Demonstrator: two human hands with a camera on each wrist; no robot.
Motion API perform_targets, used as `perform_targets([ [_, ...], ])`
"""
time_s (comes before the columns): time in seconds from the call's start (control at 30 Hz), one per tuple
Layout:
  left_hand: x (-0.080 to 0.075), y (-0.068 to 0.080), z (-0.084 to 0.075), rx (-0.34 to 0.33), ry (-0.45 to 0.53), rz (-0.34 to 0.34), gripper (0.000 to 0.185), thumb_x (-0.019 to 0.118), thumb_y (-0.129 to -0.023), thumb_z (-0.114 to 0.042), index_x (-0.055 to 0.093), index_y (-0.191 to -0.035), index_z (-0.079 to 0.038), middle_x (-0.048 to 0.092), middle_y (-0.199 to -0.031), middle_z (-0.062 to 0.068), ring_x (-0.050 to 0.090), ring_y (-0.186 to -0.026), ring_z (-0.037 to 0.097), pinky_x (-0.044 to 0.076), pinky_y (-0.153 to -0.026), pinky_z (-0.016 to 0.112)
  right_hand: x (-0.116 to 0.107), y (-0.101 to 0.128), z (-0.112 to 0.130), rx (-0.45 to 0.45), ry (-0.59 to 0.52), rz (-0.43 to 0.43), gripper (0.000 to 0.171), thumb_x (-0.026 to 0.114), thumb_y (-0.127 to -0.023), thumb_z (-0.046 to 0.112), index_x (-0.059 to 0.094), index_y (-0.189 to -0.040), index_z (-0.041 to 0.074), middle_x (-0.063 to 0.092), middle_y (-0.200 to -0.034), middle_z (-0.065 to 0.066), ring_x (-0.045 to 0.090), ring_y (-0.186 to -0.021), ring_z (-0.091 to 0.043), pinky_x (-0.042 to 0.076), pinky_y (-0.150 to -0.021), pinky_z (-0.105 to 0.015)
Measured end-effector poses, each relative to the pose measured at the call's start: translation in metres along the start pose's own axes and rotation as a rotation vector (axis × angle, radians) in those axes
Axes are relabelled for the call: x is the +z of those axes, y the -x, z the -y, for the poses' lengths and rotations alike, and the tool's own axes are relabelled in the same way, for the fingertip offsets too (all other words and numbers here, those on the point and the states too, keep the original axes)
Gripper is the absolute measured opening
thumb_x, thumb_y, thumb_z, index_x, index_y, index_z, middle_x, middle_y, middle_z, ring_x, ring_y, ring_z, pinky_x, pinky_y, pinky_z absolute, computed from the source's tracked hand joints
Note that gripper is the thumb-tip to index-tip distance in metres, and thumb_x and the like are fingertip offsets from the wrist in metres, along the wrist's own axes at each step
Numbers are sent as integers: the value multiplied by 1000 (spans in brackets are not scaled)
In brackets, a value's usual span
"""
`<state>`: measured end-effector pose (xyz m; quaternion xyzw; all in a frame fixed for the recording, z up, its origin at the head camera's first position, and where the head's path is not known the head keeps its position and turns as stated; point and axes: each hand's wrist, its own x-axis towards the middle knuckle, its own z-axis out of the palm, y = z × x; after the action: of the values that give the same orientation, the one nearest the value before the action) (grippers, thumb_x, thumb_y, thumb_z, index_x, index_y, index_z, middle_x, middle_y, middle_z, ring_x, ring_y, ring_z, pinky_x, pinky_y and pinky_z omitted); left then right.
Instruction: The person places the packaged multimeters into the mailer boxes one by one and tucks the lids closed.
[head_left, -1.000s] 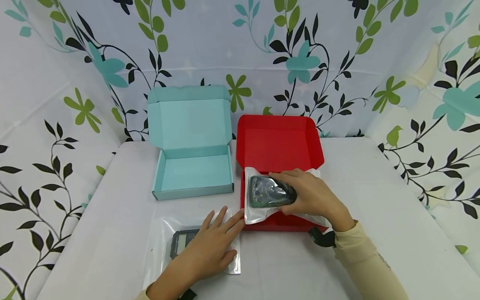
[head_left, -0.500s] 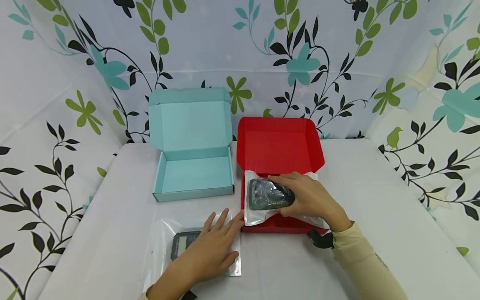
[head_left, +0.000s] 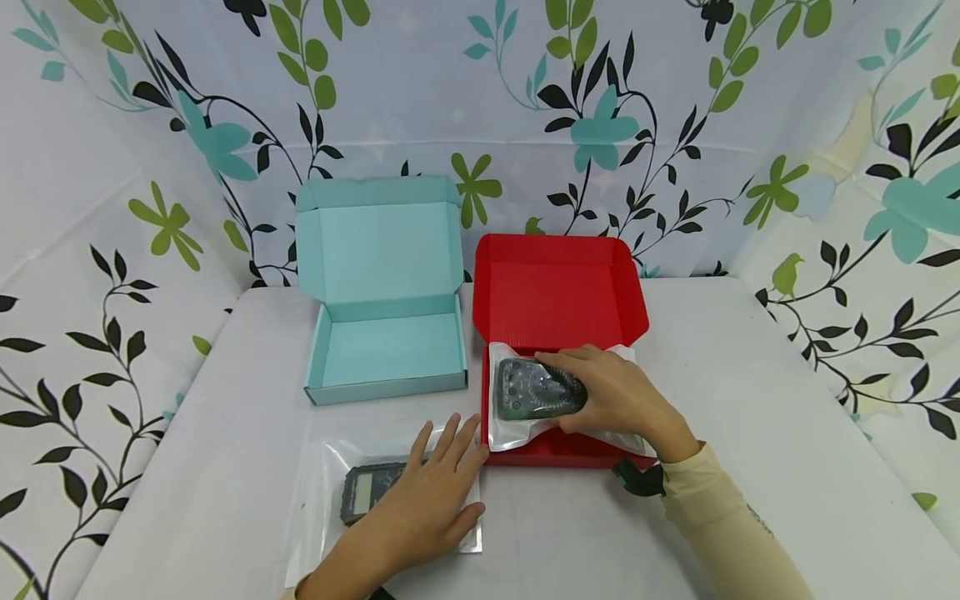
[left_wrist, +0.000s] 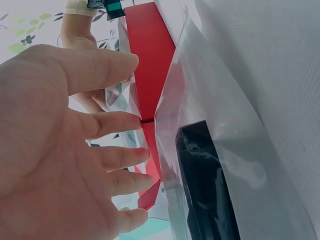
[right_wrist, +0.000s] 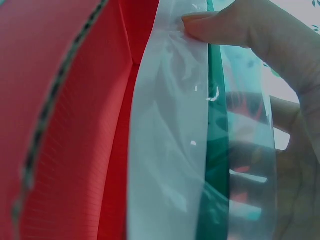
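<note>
My right hand point(head_left: 622, 400) grips a clear-and-white plastic bag with a dark device point(head_left: 536, 388) inside, over the tray of the red box point(head_left: 555, 292). In the right wrist view the bag point(right_wrist: 170, 130) stands beside the red inner wall, its device showing a green edge point(right_wrist: 216, 135), and the thumb presses near its top. My left hand point(head_left: 427, 504) has its fingers spread, fingertips at the box's front left corner. Beneath it lies another clear bag point(head_left: 337, 458) holding a dark device with a pale screen point(head_left: 363, 493), partly hidden by the hand.
A light teal box point(head_left: 390, 250) stands with its lid up, left of the red box. Both are on a white cloth-covered table point(head_left: 255, 417). Patterned fabric point(head_left: 450, 83) hangs behind and along both sides.
My right hand and its bagged device have barely moved. The left hand has shifted slightly, its fingers drawing a little back at the red box's corner.
</note>
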<state>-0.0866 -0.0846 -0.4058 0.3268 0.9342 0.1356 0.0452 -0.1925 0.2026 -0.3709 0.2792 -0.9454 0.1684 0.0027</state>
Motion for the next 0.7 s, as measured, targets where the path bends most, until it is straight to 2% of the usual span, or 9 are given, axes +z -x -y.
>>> perform_targets([
  [0.2,-1,0,-1,-16,2,13,67,71,-98,-35,47,-153,-6,32,-165,15,17,-154,41,9,-119,65,2,-1,-2,-2,-4,7,98,98,-60,29,59,-150,21,63,-137,-9,58,-120,-30,59,-83,-50],
  [0.7,0,1,-2,-8,-24,8,68,70,-99,-35,46,-154,-4,27,-168,15,15,-155,42,10,-119,65,10,-5,-4,32,-7,49,96,96,-63,30,58,-151,22,61,-140,-10,56,-123,-31,59,-85,-49],
])
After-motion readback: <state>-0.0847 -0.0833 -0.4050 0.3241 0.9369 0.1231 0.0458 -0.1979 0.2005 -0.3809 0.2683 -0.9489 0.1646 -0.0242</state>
